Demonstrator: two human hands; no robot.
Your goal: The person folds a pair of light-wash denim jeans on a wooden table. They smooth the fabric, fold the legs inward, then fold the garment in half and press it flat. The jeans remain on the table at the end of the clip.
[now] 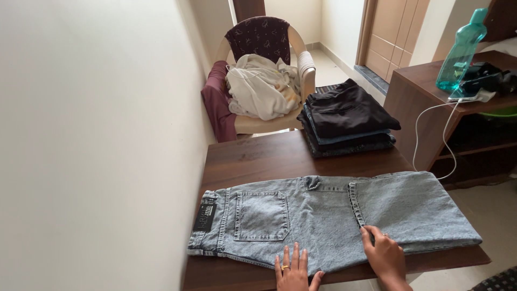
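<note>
Head view shows my left hand (292, 272) lying flat, fingers spread, on the near edge of the light blue jeans (323, 215), its grip wide and holding nothing. My right hand (383, 254) rests just beside it to the right, fingertips pressing the denim at a folded seam, likewise flat rather than closed around the cloth. The jeans lie folded lengthwise across the dark wooden tabletop (258, 156), waistband and back pocket toward the wall on the left, legs doubled over toward the right. I judge the main risk to be at that right end: the folded legs reach the tabletop's edge and could slide off if the palms drag the cloth sideways, and a hasty push could shift the layers out of line. Farther back on the tabletop sits a stack of folded dark garments (347, 118), well apart from the jeans. Behind it a plastic chair (301, 64) holds a loose heap of pale clothes (261, 86), with a maroon cloth hanging off its side. On the side cabinet (425, 108) stands a teal bottle (460, 51); I cannot tell whether anything is in it.
</note>
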